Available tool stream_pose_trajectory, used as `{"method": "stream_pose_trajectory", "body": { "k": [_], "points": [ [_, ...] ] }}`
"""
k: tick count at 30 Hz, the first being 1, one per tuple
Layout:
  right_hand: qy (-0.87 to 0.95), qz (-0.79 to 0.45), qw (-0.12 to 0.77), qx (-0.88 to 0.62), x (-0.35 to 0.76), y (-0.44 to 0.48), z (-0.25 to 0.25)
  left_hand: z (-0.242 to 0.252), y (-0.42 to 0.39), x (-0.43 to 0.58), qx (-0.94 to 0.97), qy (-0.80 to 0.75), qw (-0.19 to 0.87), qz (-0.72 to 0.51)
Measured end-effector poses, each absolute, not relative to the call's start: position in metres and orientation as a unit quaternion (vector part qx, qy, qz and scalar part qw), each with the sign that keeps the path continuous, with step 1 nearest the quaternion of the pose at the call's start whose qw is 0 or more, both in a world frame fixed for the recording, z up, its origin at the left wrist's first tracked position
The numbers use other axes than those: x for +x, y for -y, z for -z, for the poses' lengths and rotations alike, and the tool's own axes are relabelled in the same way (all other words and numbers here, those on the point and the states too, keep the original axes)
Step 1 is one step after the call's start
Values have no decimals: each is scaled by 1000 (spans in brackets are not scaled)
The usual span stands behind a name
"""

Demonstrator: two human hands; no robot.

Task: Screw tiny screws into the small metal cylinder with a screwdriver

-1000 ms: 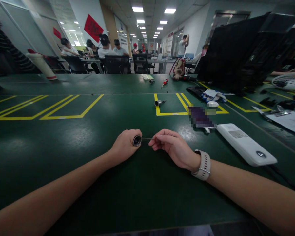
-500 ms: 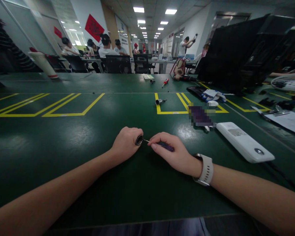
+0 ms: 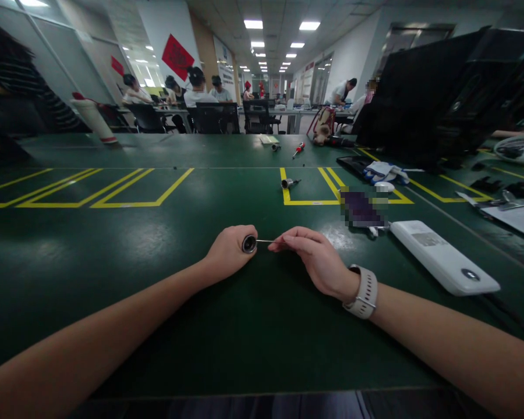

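My left hand [image 3: 227, 254] is closed around a round metal part [image 3: 249, 244], whose dark hollow end faces me. The rest of that part is hidden in my fist. My right hand [image 3: 321, 259] holds a small screwdriver [image 3: 265, 241] between thumb and fingers. Its thin shaft points left and meets the right side of the metal part, but its handle is hidden behind my fingers. Both hands are just above the green table [image 3: 227, 331]. Whether the tip sits in a screw is too small to tell.
A similar metal part [image 3: 286, 183] lies inside yellow tape lines. Farther back are a red screwdriver [image 3: 298, 150] and a small metal piece [image 3: 275, 148]. To the right lie a white power bank [image 3: 445, 256], a blurred phone [image 3: 361, 209], gloves [image 3: 385, 172] and a clipboard [image 3: 513, 212].
My right hand has rolled, its fingers straightening, and the screwdriver's dark handle has gone out of sight behind them. The shaft lies more level. The metal part's open end faces me more.
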State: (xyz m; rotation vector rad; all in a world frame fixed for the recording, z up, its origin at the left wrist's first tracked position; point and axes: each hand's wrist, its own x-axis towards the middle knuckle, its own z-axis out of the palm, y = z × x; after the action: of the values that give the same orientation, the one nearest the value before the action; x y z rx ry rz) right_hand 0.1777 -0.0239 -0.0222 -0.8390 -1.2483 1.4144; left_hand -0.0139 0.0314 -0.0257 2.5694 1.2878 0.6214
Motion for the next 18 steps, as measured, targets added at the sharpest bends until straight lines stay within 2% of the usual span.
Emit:
{"method": "stream_pose_trajectory", "body": {
  "k": [6,8,10,15,18],
  "points": [
    [752,-315,432,-384,175,42,19,25,-28,-10,897,-413,19,-158],
    [773,-280,421,-383,175,44,18,25,-26,-9,909,-392,-6,-144],
    [754,-324,414,-394,177,42,18,24,-26,-9,917,-374,-17,-136],
    [579,-565,458,-369,184,28,19,25,-28,-13,921,-361,29,-145],
    [510,-624,473,-355,184,24,22,26,-30,-14,915,-368,61,-157]
  ]
}}
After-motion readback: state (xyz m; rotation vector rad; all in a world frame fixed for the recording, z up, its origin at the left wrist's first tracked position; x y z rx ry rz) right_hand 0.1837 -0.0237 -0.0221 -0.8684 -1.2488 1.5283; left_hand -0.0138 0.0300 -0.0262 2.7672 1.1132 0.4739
